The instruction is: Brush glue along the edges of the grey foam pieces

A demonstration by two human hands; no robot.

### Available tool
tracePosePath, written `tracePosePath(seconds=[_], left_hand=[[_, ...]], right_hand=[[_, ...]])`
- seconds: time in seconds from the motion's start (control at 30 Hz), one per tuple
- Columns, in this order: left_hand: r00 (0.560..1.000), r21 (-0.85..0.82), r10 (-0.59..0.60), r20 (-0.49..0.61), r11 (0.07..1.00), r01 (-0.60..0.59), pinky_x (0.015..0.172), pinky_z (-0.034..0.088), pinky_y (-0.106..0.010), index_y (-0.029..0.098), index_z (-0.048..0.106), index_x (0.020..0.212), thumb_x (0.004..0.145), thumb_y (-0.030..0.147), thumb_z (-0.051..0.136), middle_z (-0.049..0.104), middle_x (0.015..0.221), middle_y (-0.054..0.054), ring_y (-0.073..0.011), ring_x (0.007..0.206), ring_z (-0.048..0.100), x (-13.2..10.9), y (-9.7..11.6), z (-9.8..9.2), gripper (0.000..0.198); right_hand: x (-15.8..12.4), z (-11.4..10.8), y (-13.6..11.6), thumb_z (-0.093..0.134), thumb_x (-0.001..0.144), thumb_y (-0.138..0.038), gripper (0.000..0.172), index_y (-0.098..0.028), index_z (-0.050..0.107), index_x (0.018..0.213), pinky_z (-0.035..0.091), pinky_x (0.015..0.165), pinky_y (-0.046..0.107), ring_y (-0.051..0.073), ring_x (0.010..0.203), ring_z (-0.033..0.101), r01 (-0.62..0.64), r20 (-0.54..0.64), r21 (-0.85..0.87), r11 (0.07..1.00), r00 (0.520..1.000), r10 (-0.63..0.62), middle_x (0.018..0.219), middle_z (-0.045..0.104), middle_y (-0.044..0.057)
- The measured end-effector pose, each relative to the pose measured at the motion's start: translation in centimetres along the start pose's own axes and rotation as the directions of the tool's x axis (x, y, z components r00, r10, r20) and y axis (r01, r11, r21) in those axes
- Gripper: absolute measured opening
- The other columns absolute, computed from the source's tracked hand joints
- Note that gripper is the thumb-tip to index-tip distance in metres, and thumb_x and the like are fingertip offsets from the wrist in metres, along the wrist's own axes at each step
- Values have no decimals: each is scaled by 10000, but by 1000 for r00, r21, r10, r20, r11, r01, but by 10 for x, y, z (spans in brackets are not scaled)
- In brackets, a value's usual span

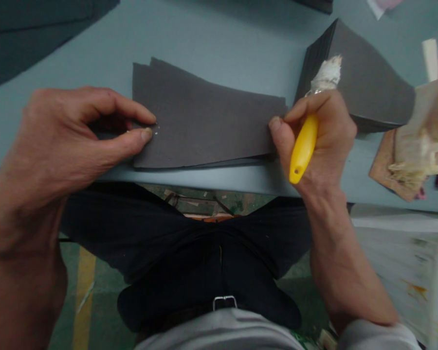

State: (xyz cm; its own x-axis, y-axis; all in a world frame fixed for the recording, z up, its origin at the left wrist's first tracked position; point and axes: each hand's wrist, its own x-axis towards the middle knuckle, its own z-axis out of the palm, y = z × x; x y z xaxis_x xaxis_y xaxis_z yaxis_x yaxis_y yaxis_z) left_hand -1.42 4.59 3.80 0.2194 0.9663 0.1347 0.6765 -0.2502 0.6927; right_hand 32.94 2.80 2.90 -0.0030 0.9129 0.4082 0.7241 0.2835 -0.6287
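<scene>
The left hand (71, 131) is touching the left end of a dark grey sheet (211, 121) with thumb and forefinger, beside small white specks (157, 130). The right hand (324, 131) is gripping a yellow-handled brush (303, 150), bristles pointing away, while the thumb is resting on the sheet's right end. A dark stack (372, 78) is standing farther right on the blue-grey table (233, 43).

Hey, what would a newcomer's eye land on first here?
Probably the bright yellow brush handle in the right hand, its whitish bristles pointing away from the wearer. Then the dark grey sheets between that hand and the left hand, and the thick stack of similar pieces beyond the right hand.
</scene>
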Motion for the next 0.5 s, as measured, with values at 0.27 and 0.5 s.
tracePosePath(seconds=[0.27, 0.5], left_hand=[[1000, 37, 13, -14, 999, -12, 830, 549, -251, 249, 863, 1154, 913, 541, 775, 767, 906, 74, -83, 810, 646, 1, 1, 1, 388], [1000, 25, 16, -9, 1000, -15, 839, 522, -228, 237, 863, 1140, 924, 533, 764, 761, 921, 71, -68, 826, 632, 1, 0, -1, 380]], right_hand=[[1, 1, -8, 817, 904, -322, 261, -292, 559, 890, 494, 635, 351, 166, 645, 519, 135, -67, 32, 990, 989, -132, 759, 550, -41], [-2, -2, -6, 830, 912, -366, 261, -297, 582, 951, 584, 711, 379, 211, 783, 661, 44, -1, -31, 999, 999, -45, 806, 602, -21]])
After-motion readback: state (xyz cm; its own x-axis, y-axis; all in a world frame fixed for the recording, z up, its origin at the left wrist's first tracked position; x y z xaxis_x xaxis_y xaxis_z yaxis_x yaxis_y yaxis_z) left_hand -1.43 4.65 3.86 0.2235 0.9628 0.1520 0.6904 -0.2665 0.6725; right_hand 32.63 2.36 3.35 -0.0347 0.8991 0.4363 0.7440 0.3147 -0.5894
